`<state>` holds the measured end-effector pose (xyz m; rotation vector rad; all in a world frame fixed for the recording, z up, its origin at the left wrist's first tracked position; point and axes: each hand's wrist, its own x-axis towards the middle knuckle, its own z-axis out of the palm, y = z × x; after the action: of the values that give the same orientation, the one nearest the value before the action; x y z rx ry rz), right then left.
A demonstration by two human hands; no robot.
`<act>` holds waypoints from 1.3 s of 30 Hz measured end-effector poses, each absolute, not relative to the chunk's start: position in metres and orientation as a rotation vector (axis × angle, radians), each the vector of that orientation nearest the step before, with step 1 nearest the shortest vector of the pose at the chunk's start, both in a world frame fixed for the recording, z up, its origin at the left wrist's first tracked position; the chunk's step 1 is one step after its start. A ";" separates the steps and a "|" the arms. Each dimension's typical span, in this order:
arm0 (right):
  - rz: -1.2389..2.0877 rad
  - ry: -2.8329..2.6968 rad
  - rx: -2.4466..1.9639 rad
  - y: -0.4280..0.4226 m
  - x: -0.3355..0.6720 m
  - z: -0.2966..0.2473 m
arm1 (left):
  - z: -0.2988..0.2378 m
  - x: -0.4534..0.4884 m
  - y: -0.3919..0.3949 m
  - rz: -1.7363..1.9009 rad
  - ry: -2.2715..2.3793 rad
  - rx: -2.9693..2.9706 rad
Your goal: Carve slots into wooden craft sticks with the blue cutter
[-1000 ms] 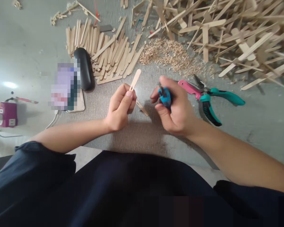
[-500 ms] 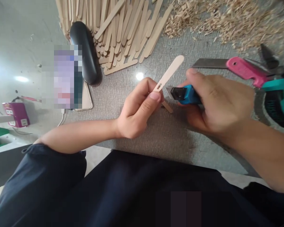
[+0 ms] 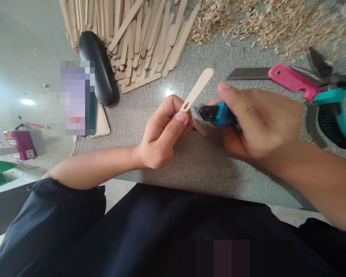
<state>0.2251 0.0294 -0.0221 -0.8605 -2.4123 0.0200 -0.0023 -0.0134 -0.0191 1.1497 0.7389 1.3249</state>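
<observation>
My left hand (image 3: 164,132) is closed on a wooden craft stick (image 3: 198,86), pinched under the thumb. The stick tilts up to the right and has a small slot cut through it just above my thumb. Beneath that hand the end of another stick (image 3: 200,129) shows; whether the hand holds it I cannot tell. My right hand (image 3: 262,123) is wrapped round a blue and black utility knife (image 3: 219,113). Its short blade points left, close beside the slotted stick; contact is not clear. The fingers under the knife are partly hidden.
A pile of craft sticks (image 3: 144,42) lies at the back, with wood shavings (image 3: 248,23) to its right. A pink-handled knife (image 3: 291,79) and teal-handled pliers (image 3: 334,111) lie at right. At left are a black case (image 3: 99,69), a blurred phone (image 3: 75,100) and a purple power socket (image 3: 21,144).
The whole view has shifted slightly, so most things appear a little further left. Both hands keep their holds, and the knife blade stays close to the stick.
</observation>
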 end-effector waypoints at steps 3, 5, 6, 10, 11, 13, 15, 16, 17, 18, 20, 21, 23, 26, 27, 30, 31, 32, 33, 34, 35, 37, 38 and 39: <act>0.056 -2.407 -0.891 0.028 0.224 -0.022 | -0.019 -0.003 -0.014 1.280 0.807 1.114; 0.049 -2.397 -0.885 0.027 0.224 -0.023 | -0.019 -0.004 -0.015 1.251 0.837 1.092; 0.043 -2.387 -0.877 0.028 0.223 -0.024 | -0.019 -0.004 -0.015 1.243 0.840 1.086; 0.028 -2.366 -0.825 0.030 0.223 -0.027 | -0.022 -0.007 -0.016 1.215 0.850 1.078; 0.004 -2.358 -0.795 0.030 0.222 -0.027 | -0.024 -0.008 -0.017 1.208 0.857 1.078; -0.045 -2.344 -0.741 0.032 0.222 -0.028 | -0.027 -0.009 -0.018 1.196 0.865 1.082; -0.067 -2.342 -0.741 0.033 0.221 -0.027 | -0.029 -0.009 -0.019 1.200 0.859 1.089; -0.074 -2.337 -0.739 0.033 0.221 -0.027 | -0.029 -0.010 -0.019 1.203 0.854 1.092; -0.078 -2.332 -0.734 0.033 0.221 -0.026 | -0.029 -0.010 -0.019 1.205 0.851 1.094; -0.072 -2.338 -0.739 0.033 0.221 -0.026 | -0.028 -0.009 -0.018 1.207 0.852 1.094; -0.047 -2.364 -0.745 0.033 0.222 -0.024 | -0.026 -0.009 -0.017 1.203 0.864 1.092; -0.025 -2.382 -0.758 0.032 0.222 -0.024 | -0.025 -0.008 -0.016 1.202 0.867 1.090; 0.027 -2.414 -0.819 0.030 0.224 -0.023 | -0.023 -0.007 -0.014 1.206 0.864 1.088; 0.106 -2.446 -0.938 0.026 0.228 -0.023 | -0.021 -0.006 -0.013 1.213 0.863 1.087; 0.137 -2.464 -0.975 0.025 0.230 -0.023 | -0.020 -0.007 -0.013 1.214 0.862 1.088; 0.240 -2.488 -1.009 0.024 0.235 -0.024 | -0.019 -0.008 -0.013 1.212 0.847 1.086; 0.259 -2.475 -0.998 0.024 0.236 -0.024 | -0.018 -0.008 -0.013 1.207 0.847 1.084; 0.263 -2.458 -0.987 0.024 0.236 -0.025 | -0.017 -0.008 -0.014 1.199 0.855 1.079; 0.255 -2.445 -0.978 0.024 0.236 -0.025 | -0.016 -0.008 -0.014 1.188 0.867 1.074; 0.241 -2.439 -0.977 0.024 0.236 -0.025 | -0.015 -0.008 -0.014 1.179 0.877 1.069; 0.229 -2.439 -0.987 0.024 0.236 -0.024 | -0.014 -0.008 -0.015 1.176 0.879 1.064; 0.233 -2.442 -1.006 0.024 0.235 -0.023 | -0.012 -0.007 -0.015 1.179 0.856 1.058; 0.254 -2.439 -1.007 0.024 0.235 -0.022 | -0.011 -0.007 -0.015 1.180 0.837 1.054; 0.284 -2.435 -1.005 0.024 0.235 -0.021 | -0.010 -0.007 -0.015 1.182 0.812 1.051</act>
<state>0.2347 0.0244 -0.0209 -1.0050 -2.4349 0.2841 -0.0068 -0.0147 -0.0101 1.0511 0.8117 1.1825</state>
